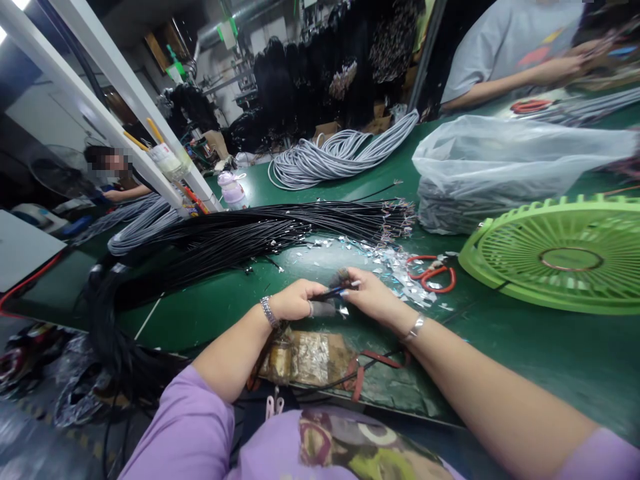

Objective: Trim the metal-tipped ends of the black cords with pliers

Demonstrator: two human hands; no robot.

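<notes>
My left hand [295, 300] and my right hand [370, 293] meet over the green table [210, 307], both closed on the end of one thin black cable [333, 291]. The left fingers pinch the cable's sheath. The right fingers grip its tip, where small foil and wire ends show. A big bundle of black cables [260, 233] lies just beyond my hands, its stripped ends pointing right. Silver foil scraps [395, 267] are strewn next to my right hand.
Red-handled scissors [433, 273] lie right of my hands. A green fan grille [560, 253] and a clear plastic bag [510, 167] of cables sit at right. Grey cable coils [340, 153] lie behind. Other people work at the far left and top right.
</notes>
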